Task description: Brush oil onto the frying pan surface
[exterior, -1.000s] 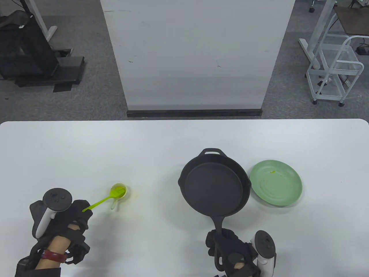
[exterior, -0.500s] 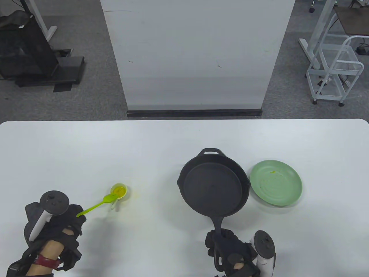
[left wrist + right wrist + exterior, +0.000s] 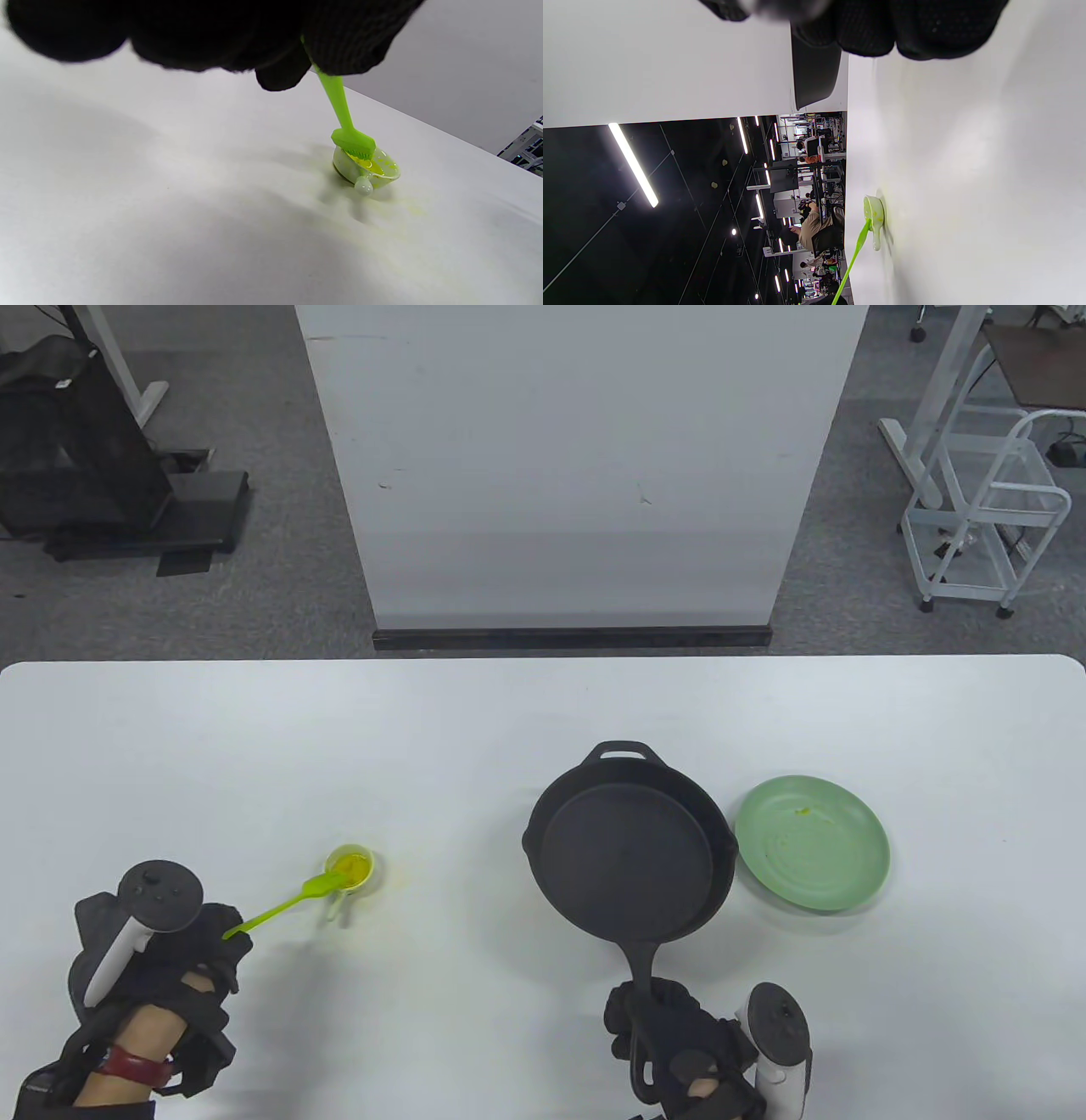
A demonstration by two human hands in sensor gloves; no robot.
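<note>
Brush (image 3: 288, 903) back — at bowl (image 3: 349, 868) rim

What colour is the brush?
Bright lime green brush, clearest in the left wrist view.

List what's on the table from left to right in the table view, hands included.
Gloved left hand → lime-green silicone brush → small white cup of yellow oil → black cast-iron frying pan → round pale-green plate. The gloved right hand grips the pan's handle, overlapping it.
</note>
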